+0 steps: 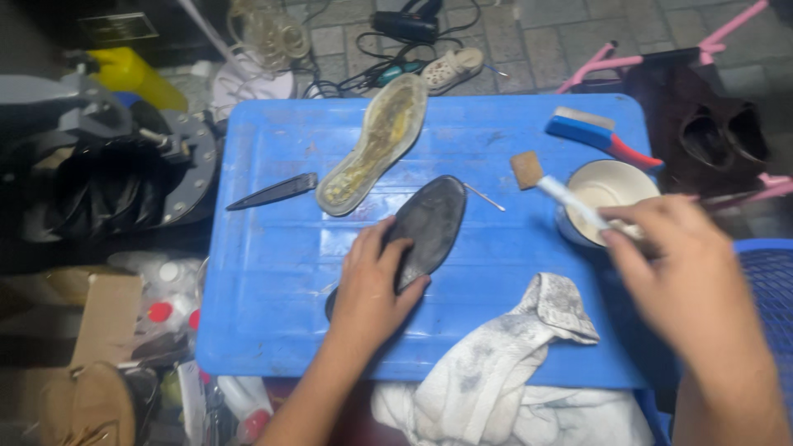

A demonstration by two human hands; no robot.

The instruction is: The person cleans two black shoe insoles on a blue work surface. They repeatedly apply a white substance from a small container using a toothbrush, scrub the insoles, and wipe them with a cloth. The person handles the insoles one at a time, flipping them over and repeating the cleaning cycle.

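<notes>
Blue plastic forms the low table [273,281], set on grey paving with clutter around it. Nearest the camera, a stained white rag [512,363] drapes over the table's front edge. Just beyond it the left hand [372,285] presses down on the heel end of a dark shoe sole [428,223], fingers spread and curled over its edge, pinning it flat to the table. To the right, the right hand [681,268] is closed on the white handle of a small brush [555,188] (the hand is blurred), whose brown head points up and left, above the table. Beneath that hand stands a white pot [607,186]. Farther back lies a second, yellowish sole [376,144], glossy side up, with a dark narrow blade-shaped piece [273,192] to its left. A blue scrubbing brush [599,132] rests near the far right corner.
</notes>
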